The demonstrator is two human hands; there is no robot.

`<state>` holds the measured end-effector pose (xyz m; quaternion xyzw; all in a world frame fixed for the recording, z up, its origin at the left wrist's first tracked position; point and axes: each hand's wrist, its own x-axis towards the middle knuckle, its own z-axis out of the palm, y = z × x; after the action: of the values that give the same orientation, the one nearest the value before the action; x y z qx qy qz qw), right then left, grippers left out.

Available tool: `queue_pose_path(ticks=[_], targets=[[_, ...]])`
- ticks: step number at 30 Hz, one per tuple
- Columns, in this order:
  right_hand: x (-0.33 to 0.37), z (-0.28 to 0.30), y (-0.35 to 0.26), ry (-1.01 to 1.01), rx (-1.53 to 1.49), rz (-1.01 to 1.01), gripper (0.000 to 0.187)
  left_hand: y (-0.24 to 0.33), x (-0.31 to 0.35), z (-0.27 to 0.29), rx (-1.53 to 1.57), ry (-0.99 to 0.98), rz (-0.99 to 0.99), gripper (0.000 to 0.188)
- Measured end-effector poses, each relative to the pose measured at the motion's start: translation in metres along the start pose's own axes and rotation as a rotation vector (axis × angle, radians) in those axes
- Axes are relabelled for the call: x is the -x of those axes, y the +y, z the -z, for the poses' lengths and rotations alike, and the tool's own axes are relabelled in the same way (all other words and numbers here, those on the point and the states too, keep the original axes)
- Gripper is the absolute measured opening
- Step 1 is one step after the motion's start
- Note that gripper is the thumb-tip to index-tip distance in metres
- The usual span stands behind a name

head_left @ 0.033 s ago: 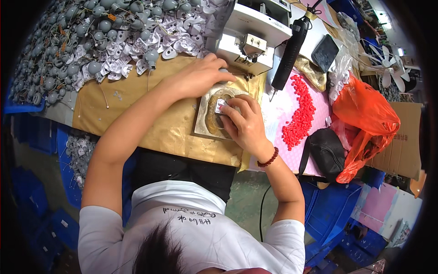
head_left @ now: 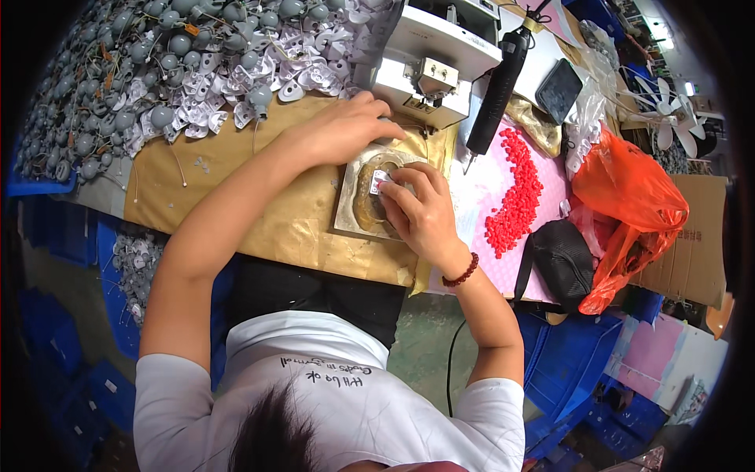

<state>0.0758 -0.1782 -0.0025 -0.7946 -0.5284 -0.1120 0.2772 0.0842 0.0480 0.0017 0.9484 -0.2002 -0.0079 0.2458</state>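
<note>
My right hand (head_left: 421,211) pinches a small white part (head_left: 380,180) and holds it down on a worn, brown-stained square plate (head_left: 351,219). The plate lies on a tan paper sheet (head_left: 283,212) covering the table. My left hand (head_left: 340,130) lies palm down on the paper just beyond the plate's far edge, its fingertips near the base of a white bench machine (head_left: 429,59). Nothing shows in the left hand. A dark bead bracelet (head_left: 461,273) circles my right wrist.
A big heap of grey round parts and white pieces (head_left: 157,71) fills the back left. A black hand tool (head_left: 499,86) lies right of the machine. Small red pieces (head_left: 515,197) sit on a pink sheet, beside a black pouch (head_left: 560,256) and an orange bag (head_left: 629,200). Blue crates (head_left: 566,370) stand below.
</note>
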Motion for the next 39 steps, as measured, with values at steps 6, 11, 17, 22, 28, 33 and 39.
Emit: queue_pose_path(ticks=[6,11,17,22,28,33,39], targets=[[0.003,0.000,0.004,0.142,-0.225,-0.185,0.040,0.003,0.001,0.022,0.177,0.009,0.005,0.043],[-0.018,0.008,0.028,0.325,-0.273,-0.348,0.034,0.002,0.004,0.000,0.167,0.175,-0.078,0.037],[-0.030,0.000,0.057,0.081,-0.160,-0.446,0.037,0.003,-0.008,-0.010,0.141,0.011,0.064,0.030],[-0.024,-0.009,0.070,0.170,-0.681,-0.649,0.031,0.019,0.001,0.006,0.280,0.333,-0.088,0.023],[-0.027,0.049,0.045,0.052,-1.186,-0.713,0.028,0.033,0.028,0.027,0.847,0.290,0.112,0.023],[-0.014,0.035,0.020,-0.089,-0.642,-0.466,0.014,0.046,0.078,0.023,0.785,0.112,0.296,0.033],[-0.016,0.010,-0.003,-0.135,-0.222,-0.178,0.014,0.064,0.112,-0.007,0.392,0.200,0.181,0.032]])
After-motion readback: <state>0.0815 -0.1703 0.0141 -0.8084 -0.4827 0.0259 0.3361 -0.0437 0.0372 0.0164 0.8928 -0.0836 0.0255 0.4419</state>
